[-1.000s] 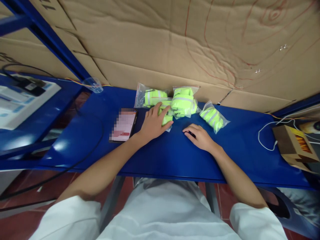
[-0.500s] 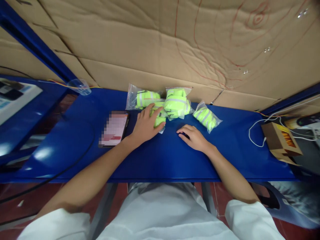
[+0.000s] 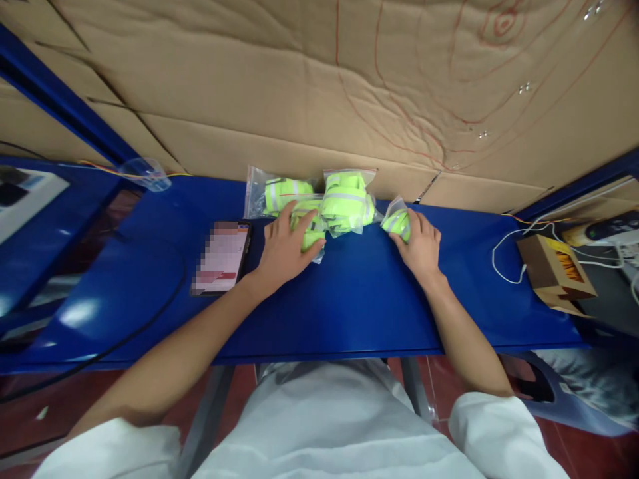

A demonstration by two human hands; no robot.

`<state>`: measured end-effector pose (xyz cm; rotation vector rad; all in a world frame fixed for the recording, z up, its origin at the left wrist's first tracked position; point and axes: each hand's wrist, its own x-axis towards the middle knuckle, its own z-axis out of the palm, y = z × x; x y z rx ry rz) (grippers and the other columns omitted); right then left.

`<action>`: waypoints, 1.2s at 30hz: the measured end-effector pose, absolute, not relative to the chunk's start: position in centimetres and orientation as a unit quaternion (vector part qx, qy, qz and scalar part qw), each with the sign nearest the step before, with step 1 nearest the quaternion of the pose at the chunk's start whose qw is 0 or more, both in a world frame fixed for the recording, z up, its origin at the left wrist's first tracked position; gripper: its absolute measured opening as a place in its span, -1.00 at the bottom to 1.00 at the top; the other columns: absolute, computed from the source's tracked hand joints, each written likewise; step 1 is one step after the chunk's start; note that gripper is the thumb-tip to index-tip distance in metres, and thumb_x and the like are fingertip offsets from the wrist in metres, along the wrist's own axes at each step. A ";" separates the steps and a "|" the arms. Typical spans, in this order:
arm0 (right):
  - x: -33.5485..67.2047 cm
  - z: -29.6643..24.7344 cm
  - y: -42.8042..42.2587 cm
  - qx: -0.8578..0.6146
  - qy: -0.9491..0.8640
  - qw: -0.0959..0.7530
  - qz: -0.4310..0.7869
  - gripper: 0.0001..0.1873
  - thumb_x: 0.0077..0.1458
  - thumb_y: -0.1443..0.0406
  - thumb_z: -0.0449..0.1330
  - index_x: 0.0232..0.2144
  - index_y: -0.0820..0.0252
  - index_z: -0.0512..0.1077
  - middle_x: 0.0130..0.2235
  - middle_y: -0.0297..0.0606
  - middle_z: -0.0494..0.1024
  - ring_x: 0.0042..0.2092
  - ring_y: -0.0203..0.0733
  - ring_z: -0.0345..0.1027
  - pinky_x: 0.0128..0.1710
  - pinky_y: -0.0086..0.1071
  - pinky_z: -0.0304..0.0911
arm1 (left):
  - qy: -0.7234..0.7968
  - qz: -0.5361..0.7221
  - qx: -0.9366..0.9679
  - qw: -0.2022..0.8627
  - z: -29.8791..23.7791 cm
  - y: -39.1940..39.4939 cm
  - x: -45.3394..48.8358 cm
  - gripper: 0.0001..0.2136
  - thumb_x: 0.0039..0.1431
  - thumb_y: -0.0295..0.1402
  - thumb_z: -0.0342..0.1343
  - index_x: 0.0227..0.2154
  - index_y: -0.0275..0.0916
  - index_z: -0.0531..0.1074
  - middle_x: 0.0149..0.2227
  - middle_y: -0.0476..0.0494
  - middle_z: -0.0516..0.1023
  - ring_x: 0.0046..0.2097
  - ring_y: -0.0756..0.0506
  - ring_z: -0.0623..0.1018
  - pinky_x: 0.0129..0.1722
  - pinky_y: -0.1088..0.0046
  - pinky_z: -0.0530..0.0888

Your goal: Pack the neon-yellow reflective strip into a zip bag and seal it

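Several clear zip bags of folded neon-yellow fabric with silver reflective stripes lie along the back of the blue table. My left hand rests over the near middle bag, thumb and fingers curved around its sides. Behind it lie the left bag and a fuller bag, neither held. My right hand grips the right-hand bag, its thumb on the near side and its fingers over the top. The palm hides part of that bag.
A phone with a lit screen lies left of my left hand. A clear plastic cup lies at the back left. On the right are a white cable and an open cardboard box. A cardboard wall stands behind the table.
My right hand has moved right and away from me, from the bare table onto the right-hand bag, and closed around it. My left hand stays on the near middle bag.
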<state>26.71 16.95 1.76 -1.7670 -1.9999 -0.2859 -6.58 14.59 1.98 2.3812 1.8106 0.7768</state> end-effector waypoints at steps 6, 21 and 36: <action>26.6 3.5 15.7 -0.515 -0.817 0.236 -0.105 -0.48 0.47 0.14 0.07 0.38 0.11 0.32 0.32 -0.01 0.48 0.32 0.17 0.39 0.29 0.10 0.28 | 0.501 0.421 0.737 0.171 3.9 12.0 -5.3 -0.61 0.44 0.01 0.04 -0.09 -0.20 0.57 -0.03 -0.34 0.61 0.04 -0.30 0.60 0.14 0.02 0.48; 21.8 5.0 10.9 -0.336 -0.917 0.203 -0.071 -0.50 0.41 0.19 0.20 0.34 0.02 0.35 0.35 -0.06 0.43 0.38 0.17 0.28 0.33 0.11 0.17 | 0.391 0.414 0.557 0.604 1.8 11.9 -3.7 -0.56 0.29 0.08 0.25 -0.36 -0.25 0.49 -0.45 -0.03 0.53 -0.44 0.03 0.51 -0.41 0.54 0.48; 20.0 4.8 10.0 -0.353 -0.858 0.271 0.258 -0.66 0.47 0.23 0.17 -0.41 0.16 0.40 -0.42 -0.35 0.44 -0.35 -0.29 0.33 -0.29 -0.37 0.18 | 0.307 0.331 0.546 0.706 0.9 11.6 -3.0 -0.60 0.21 -0.04 0.40 -0.34 -0.33 0.51 -0.42 -0.04 0.56 -0.42 0.05 0.52 -0.40 0.58 0.47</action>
